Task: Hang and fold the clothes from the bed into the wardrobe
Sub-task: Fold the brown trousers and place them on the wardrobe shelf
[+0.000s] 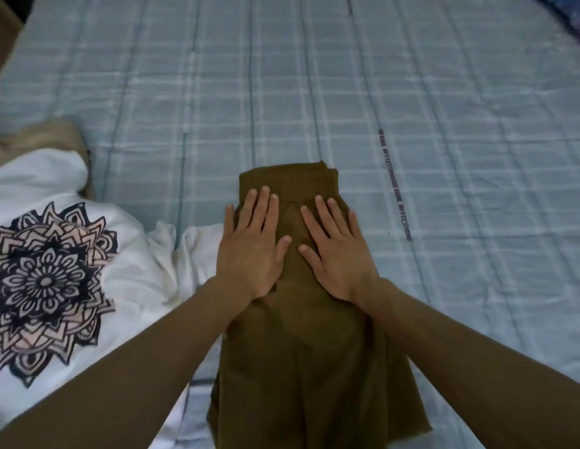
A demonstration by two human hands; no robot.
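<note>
Pressing flat, open-fingered, the left hand and right hand lay side by side below the waistband of the brown trousers, whose length ran back toward the person.

You have an olive-brown garment lying flat on the blue checked bedsheet, folded into a long narrow strip, its ribbed elastic waistband at 12 o'clock and the hem running toward 6 o'clock. At 9 o'clock lies a crumpled white T-shirt with a dark mandala print, and a beige garment beyond it at 10 o'clock
</note>
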